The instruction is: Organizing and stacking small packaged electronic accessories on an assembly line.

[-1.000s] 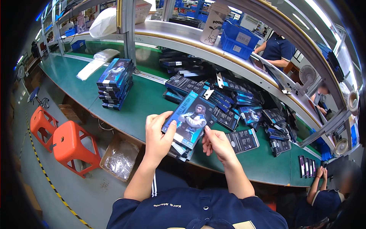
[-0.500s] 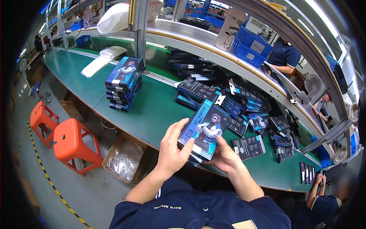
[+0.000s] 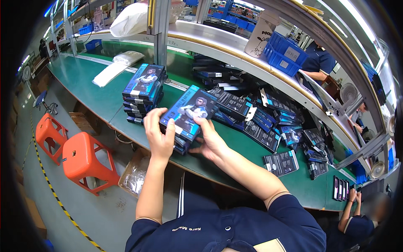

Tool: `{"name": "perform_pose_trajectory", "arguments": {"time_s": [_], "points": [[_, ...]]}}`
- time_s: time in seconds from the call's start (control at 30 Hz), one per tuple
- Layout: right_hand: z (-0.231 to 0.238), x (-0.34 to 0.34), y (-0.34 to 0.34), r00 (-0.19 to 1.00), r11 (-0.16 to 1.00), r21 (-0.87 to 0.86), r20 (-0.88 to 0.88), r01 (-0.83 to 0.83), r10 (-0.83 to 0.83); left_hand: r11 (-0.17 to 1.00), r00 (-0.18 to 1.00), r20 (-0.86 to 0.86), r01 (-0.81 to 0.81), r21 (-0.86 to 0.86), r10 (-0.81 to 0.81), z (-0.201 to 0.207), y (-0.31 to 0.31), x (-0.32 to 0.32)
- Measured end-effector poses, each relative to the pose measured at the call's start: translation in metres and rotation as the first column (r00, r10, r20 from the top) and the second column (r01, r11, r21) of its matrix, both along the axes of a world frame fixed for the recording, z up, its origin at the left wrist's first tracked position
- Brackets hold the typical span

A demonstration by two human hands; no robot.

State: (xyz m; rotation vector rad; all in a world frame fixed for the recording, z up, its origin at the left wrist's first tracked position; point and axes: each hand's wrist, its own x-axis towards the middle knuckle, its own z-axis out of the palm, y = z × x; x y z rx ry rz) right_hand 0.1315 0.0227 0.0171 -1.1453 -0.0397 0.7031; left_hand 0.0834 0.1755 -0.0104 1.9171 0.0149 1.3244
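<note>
Between my hands is a small stack of black-and-blue boxes (image 3: 189, 112), the top one printed with a figure with folded arms. My left hand (image 3: 159, 133) grips the stack's left side, its thumb along the near edge. My right hand (image 3: 210, 140) wraps the right near corner, fingers partly under it. The lower boxes are mostly hidden. Just left and beyond stands a neat pile of like boxes (image 3: 144, 86) on the green table (image 3: 105, 101). To the right lies a loose heap of like boxes (image 3: 235, 104), some with flaps raised.
A shelf (image 3: 218, 42) with blue bins (image 3: 285, 52) and a cup (image 3: 261, 33) runs behind the table. White plastic sheets (image 3: 113, 69) lie at the far left. Orange stools (image 3: 86, 155) and a carton of clear plastic (image 3: 136, 174) stand on the floor. Another person's hands (image 3: 356, 195) are at far right.
Both my hands have carried the box stack left and away from me, closer to the neat pile. My arms are now stretched farther out.
</note>
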Motion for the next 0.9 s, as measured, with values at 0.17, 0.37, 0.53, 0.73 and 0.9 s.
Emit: {"name": "perform_pose_trajectory", "arguments": {"time_s": [0.17, 0.37, 0.53, 0.73, 0.9], "points": [[-0.001, 0.017, 0.036, 1.0, 1.0, 0.006, 0.014, 0.024, -0.024, 0.957, 0.956, 0.062, -0.281, -0.075, 0.286, -0.026, 0.015, 0.009], [-0.001, 0.039, 0.064, 0.999, 0.999, -0.002, 0.015, -0.049, 0.049, 0.844, 0.939, 0.026, -0.297, -0.447, 0.344, -0.038, 0.065, 0.017], [-0.001, 0.051, 0.08, 0.996, 0.996, -0.001, -0.01, -0.09, 0.09, 0.59, 0.989, -0.004, 0.084, -0.803, -0.146, -0.045, 0.129, 0.021], [-0.013, 0.052, 0.105, 0.995, 0.994, 0.046, -0.008, -0.094, 0.095, 0.647, 0.971, -0.067, 0.101, -0.755, -0.229, -0.035, 0.16, 0.038], [-0.017, 0.042, 0.104, 1.0, 1.0, 0.001, 0.008, -0.025, 0.025, 0.65, 0.958, -0.238, -0.078, -0.756, -0.163, -0.001, 0.193, 0.047]]}}
